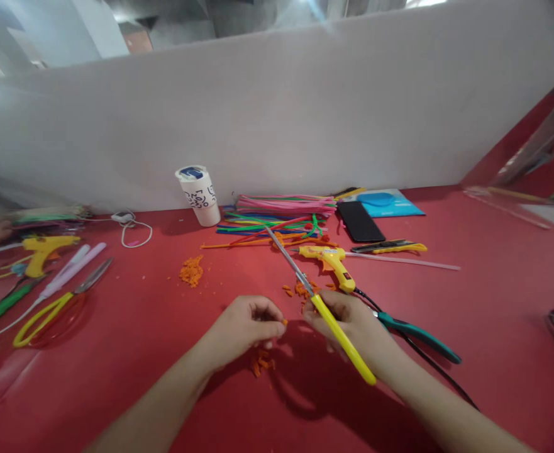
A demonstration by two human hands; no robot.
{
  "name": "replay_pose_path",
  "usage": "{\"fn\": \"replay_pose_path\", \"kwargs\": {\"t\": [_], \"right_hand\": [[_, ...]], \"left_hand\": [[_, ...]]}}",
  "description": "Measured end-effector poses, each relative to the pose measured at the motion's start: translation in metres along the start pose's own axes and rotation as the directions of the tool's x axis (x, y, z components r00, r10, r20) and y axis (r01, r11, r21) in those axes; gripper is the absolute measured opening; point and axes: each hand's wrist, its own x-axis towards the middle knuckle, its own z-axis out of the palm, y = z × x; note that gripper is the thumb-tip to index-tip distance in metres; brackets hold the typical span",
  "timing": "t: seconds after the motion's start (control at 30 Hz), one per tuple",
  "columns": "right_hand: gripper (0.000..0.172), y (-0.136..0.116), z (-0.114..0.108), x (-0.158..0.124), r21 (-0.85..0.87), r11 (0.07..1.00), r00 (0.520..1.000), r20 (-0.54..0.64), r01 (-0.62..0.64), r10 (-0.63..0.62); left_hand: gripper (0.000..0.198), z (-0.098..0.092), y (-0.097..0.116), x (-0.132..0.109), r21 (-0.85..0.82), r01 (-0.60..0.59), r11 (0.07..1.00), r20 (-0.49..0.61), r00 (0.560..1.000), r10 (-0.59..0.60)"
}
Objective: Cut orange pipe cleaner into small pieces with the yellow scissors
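Observation:
My left hand [251, 324] is closed in a pinch, with the tip of a small orange piece of pipe cleaner [285, 322] showing at the fingertips. Scissors with yellow handles [337, 333] are in my right hand [347, 318], their blades pointing up and away to the left. How far the blades are spread is hard to make out. Beneath my left hand lies a small heap of short orange pieces [261, 363]. More cut orange pieces [300, 288] are scattered behind the scissors, and a pile of finer orange bits [192, 272] rests farther left.
Behind my hands are bundled coloured pipe cleaners [281, 206], a white tumbler [200, 198], a phone [360, 221] and a utility knife [394, 246]. A yellow glue gun [328, 258] and green-handled pliers [418, 336] lie right. Other scissors [45, 321] and another glue gun [43, 251] lie left.

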Motion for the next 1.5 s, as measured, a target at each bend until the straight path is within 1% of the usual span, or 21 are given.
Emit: {"fn": "replay_pose_path", "kwargs": {"t": [0.07,0.13,0.27,0.33,0.43,0.6,0.67,0.73,0.8,0.83,0.9,0.97,1.07,1.23,1.3,1.4,1.5], "right_hand": [[0.011,-0.001,0.007,-0.004,0.068,0.998,0.997,0.071,-0.013,0.008],[0.012,0.000,0.013,-0.006,0.110,0.994,0.997,0.072,0.007,-0.015],[0.017,0.004,0.018,-0.006,0.143,0.989,0.998,0.048,0.041,-0.049],[0.015,0.004,0.017,-0.005,0.128,0.991,0.998,0.052,0.036,-0.043],[0.013,0.002,0.016,-0.005,0.059,0.997,0.999,0.027,0.039,-0.040],[0.012,0.005,0.018,-0.006,0.049,0.997,0.998,0.004,0.056,-0.056],[0.013,0.007,0.019,-0.006,0.051,0.996,0.998,0.007,0.066,-0.067],[0.015,0.008,0.016,-0.005,0.055,0.994,0.995,0.020,0.096,-0.098],[0.019,0.008,0.012,-0.005,-0.013,0.988,0.988,0.012,0.155,-0.154],[0.021,0.007,0.009,-0.005,-0.095,0.979,0.983,-0.001,0.181,-0.181],[0.026,0.006,0.003,-0.006,-0.320,0.926,0.976,-0.026,0.198,-0.218],[0.027,0.005,0.001,-0.007,-0.506,0.842,0.974,-0.020,0.185,-0.226],[0.029,0.005,0.002,-0.008,-0.652,0.732,0.972,0.031,0.196,-0.232],[0.030,0.011,0.006,-0.008,-0.818,0.519,0.954,0.110,0.247,-0.280],[0.030,0.012,0.006,-0.008,-0.855,0.454,0.949,0.126,0.252,-0.288],[0.030,0.012,0.006,-0.008,-0.879,0.401,0.944,0.140,0.257,-0.298],[0.030,0.012,0.006,-0.008,-0.885,0.381,0.939,0.151,0.267,-0.309]], "left_hand": [[0.005,0.006,-0.002,0.000,-0.074,0.014,0.997,-0.008,1.000,-0.015],[0.007,0.010,-0.005,0.000,-0.099,0.019,0.995,-0.014,1.000,-0.021],[0.013,0.018,-0.010,0.000,-0.070,-0.010,0.997,-0.040,0.999,0.007],[0.012,0.021,-0.011,0.000,-0.041,-0.039,0.998,-0.079,0.996,0.036],[0.010,0.026,-0.009,-0.001,0.015,-0.061,0.998,-0.128,0.990,0.063],[0.003,0.026,-0.007,-0.002,0.006,-0.098,0.995,-0.115,0.988,0.098],[0.003,0.025,-0.008,-0.002,-0.025,-0.108,0.994,-0.095,0.990,0.105],[0.005,0.022,-0.007,-0.002,-0.089,-0.089,0.992,-0.092,0.993,0.081],[0.007,0.018,-0.006,-0.001,-0.204,-0.086,0.975,-0.138,0.989,0.058],[0.007,0.014,-0.004,0.000,-0.271,-0.104,0.957,-0.180,0.982,0.056],[0.008,0.007,-0.002,0.002,-0.402,-0.173,0.899,-0.280,0.958,0.060],[0.009,-0.001,0.000,0.004,-0.495,-0.239,0.835,-0.354,0.933,0.057],[0.006,-0.011,-0.001,0.006,-0.563,-0.298,0.771,-0.408,0.911,0.054],[0.004,-0.015,-0.001,0.007,-0.558,-0.367,0.744,-0.454,0.886,0.097],[0.004,-0.015,0.000,0.006,-0.553,-0.389,0.737,-0.462,0.879,0.117],[0.003,-0.015,0.002,0.005,-0.554,-0.410,0.725,-0.472,0.872,0.133],[0.003,-0.016,0.003,0.004,-0.558,-0.420,0.716,-0.476,0.868,0.138]]}}
